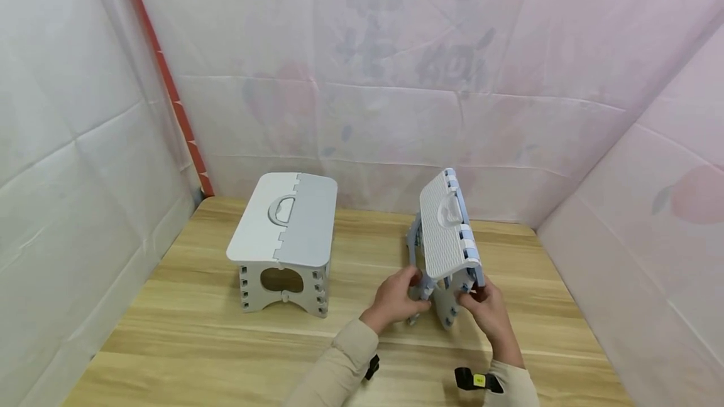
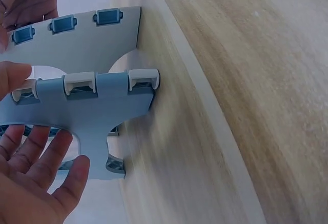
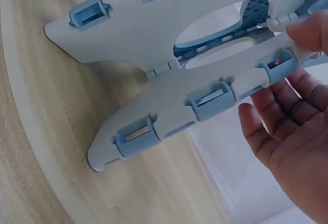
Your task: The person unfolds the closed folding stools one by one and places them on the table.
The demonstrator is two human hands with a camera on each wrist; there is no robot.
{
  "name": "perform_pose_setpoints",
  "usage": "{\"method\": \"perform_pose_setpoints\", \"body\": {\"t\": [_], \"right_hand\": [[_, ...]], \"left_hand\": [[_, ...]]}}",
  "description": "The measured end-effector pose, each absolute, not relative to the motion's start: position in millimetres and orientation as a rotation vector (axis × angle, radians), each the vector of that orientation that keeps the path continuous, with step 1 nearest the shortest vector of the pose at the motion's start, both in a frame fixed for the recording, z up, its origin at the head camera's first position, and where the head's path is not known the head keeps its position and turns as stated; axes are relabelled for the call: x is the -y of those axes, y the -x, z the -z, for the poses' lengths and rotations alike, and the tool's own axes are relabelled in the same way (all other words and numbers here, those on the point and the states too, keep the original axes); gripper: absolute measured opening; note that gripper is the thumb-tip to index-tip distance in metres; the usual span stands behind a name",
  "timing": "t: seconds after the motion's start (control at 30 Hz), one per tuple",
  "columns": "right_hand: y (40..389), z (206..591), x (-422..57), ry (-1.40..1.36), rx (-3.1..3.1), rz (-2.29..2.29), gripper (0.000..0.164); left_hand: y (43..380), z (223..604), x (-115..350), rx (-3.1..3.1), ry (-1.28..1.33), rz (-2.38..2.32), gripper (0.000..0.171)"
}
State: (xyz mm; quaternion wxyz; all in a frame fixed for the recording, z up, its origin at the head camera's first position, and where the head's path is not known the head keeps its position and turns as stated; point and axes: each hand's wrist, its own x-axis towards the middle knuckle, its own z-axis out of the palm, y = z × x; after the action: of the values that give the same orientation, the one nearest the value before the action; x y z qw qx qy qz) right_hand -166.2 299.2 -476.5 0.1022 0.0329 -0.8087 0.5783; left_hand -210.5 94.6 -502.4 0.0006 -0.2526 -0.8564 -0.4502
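A white-and-blue folding stool (image 1: 444, 228) stands partly folded on the right of the table, its seat halves tilted up to a ridge. My left hand (image 1: 394, 296) grips its left leg panel, thumb along the hinged edge; in the left wrist view its fingers (image 2: 48, 155) reach round the blue side by the oval cutout. On the right leg panel, my right hand (image 1: 488, 309) holds the outer edge, with the thumb (image 3: 310, 32) on the white face and the other fingers behind the hinges. The leg panels (image 3: 143, 106) meet at a V-shaped fold between the hands.
To the left, a second folding stool (image 1: 283, 222), white and grey, stands fully unfolded. Both are on a wood-grain table (image 1: 226, 357). Pale printed sheeting (image 1: 396, 80) hangs behind the table and along both sides, with a red strip (image 1: 164, 74) at the left corner.
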Motion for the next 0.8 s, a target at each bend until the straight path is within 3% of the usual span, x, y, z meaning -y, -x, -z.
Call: {"method": "perform_pose_setpoints", "body": {"t": [0.8], "right_hand": [[168.4, 483.3, -314.2, -0.102, 2.245, -1.856, 0.035]], "left_hand": [[212.5, 502.4, -76.5, 2.688, 0.757, 1.326, 0.048]]}}
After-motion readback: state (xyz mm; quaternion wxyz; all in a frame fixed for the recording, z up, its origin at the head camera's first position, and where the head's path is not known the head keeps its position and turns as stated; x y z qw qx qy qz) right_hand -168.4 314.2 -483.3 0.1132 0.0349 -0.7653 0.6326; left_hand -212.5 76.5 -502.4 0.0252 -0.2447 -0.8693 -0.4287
